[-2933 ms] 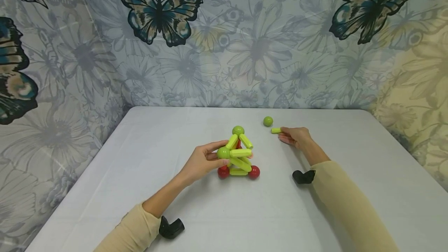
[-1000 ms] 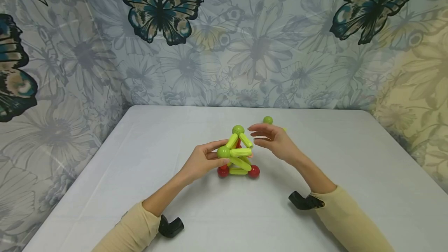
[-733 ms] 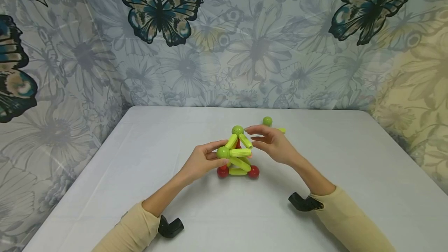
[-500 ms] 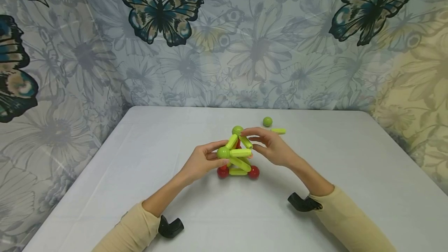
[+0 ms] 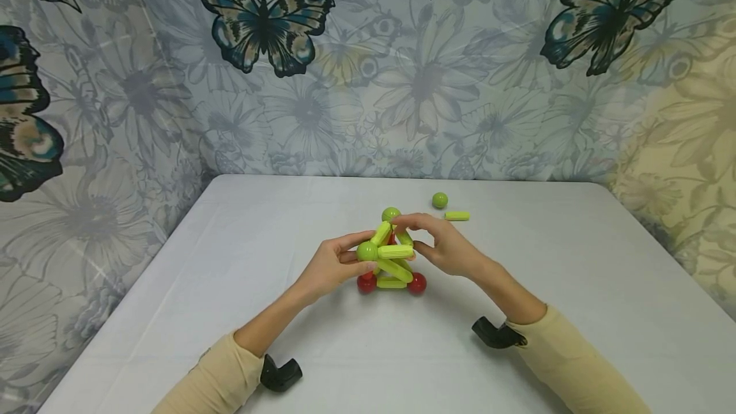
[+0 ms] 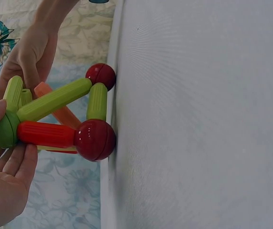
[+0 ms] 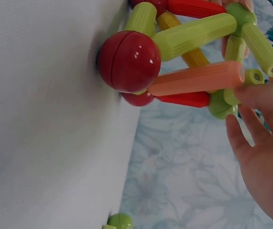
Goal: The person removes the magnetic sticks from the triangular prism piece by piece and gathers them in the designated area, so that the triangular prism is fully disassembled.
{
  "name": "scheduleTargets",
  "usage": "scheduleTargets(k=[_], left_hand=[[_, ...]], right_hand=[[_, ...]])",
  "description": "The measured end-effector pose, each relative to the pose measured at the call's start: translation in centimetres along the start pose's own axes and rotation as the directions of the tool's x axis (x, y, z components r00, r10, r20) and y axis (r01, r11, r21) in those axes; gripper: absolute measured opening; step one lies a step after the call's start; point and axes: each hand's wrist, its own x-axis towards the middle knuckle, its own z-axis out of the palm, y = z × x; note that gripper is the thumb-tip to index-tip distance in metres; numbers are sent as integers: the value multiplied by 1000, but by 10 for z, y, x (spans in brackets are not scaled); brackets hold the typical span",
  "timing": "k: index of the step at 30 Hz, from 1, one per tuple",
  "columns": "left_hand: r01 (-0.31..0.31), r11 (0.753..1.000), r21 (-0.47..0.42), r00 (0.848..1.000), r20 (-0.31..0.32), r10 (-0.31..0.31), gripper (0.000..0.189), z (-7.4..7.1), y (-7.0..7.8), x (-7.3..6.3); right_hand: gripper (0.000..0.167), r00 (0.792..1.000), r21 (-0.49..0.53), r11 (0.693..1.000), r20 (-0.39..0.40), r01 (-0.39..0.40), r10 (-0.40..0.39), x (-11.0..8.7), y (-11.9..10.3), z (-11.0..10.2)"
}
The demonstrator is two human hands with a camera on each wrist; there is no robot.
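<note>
A magnetic rod-and-ball structure stands on the table, with red balls [image 5: 416, 283] at its base and a green ball [image 5: 391, 214] on top. My left hand [image 5: 333, 267] grips the green side ball [image 5: 367, 251] between thumb and fingers. A yellow-green rod [image 5: 394, 252] juts rightward from that ball, its far end free. At the upper right, my right hand [image 5: 445, 245] pinches the yellow-green rod [image 7: 231, 97] that slopes down from the top ball, partly covering it. Beside the right thumb, a salmon rod [image 7: 196, 78] rises from a red ball [image 7: 129, 62].
Behind the right hand, a loose green ball [image 5: 439, 200] and a loose yellow-green rod [image 5: 457, 216] lie on the white table [image 5: 259, 209]. Butterfly-patterned wall covering [image 5: 425, 101] rises past the table's back edge. Black wrist mounts [image 5: 280, 374] hang beneath both forearms.
My right hand has let go of the loose rod at the back, moved left to the structure and closed its fingers on the sloping rod. The left hand keeps its grip.
</note>
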Motion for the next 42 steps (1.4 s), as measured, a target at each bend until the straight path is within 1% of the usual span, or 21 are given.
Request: scheduleTargets(k=[4, 8, 14, 17, 21, 24, 27, 29, 31, 33, 34, 36, 38, 39, 42], left_hand=[[-9, 1000, 5, 1000, 6, 9, 57, 0, -1, 0], [-13, 1000, 6, 1000, 10, 13, 57, -1, -2, 0], [-16, 1000, 4, 1000, 14, 15, 57, -1, -2, 0], [-14, 1000, 6, 1000, 9, 14, 57, 0, -2, 0], [-15, 1000, 4, 1000, 7, 15, 57, 0, -2, 0], [-14, 1000, -6, 1000, 9, 14, 57, 0, -1, -1], [-9, 1000, -10, 1000, 10, 9, 57, 0, 0, -1], [-7, 1000, -8, 1000, 9, 7, 57, 1, 0, -1], [-9, 1000, -3, 1000, 8, 9, 57, 1, 0, -1], [-8, 1000, 1, 1000, 6, 8, 57, 1, 0, -1], [-7, 1000, 3, 1000, 5, 7, 57, 1, 0, -1], [-4, 1000, 4, 1000, 3, 3, 57, 1, 1, -1], [5, 1000, 3, 1000, 0, -5, 57, 1, 1, -1], [5, 1000, 5, 1000, 0, -5, 57, 1, 0, 0], [7, 1000, 10, 1000, -1, -7, 57, 1, 0, 0]], right_hand=[[60, 999, -51, 998, 22, 48, -47, 0, 0, 1], [60, 997, -90, 993, 23, 72, -71, 0, 1, 2], [61, 996, -105, 990, 16, 89, -88, 1, 1, 3], [59, 997, -102, 992, -15, 80, -82, 1, 1, 4], [55, 996, -76, 997, -87, 27, -33, -1, 2, 4], [51, 990, -29, 999, -140, -22, 18, -3, 2, 4], [47, 982, 49, 996, -172, -68, 76, -3, 1, 3], [45, 975, 124, 987, -181, -106, 128, -3, 0, 1], [44, 963, 201, 967, -187, -157, 195, -3, -1, 0], [46, 944, 289, 933, -185, -213, 273, -3, -1, 0], [47, 931, 327, 913, -186, -242, 313, -3, -1, 0], [51, 905, 406, 867, -180, -288, 385, -3, 0, -1], [54, 881, 490, 813, -170, -314, 442, -2, 1, -1], [54, 870, 525, 788, -165, -321, 464, -2, 2, -1], [57, 842, 640, 700, -149, -318, 518, 0, 3, -1]])
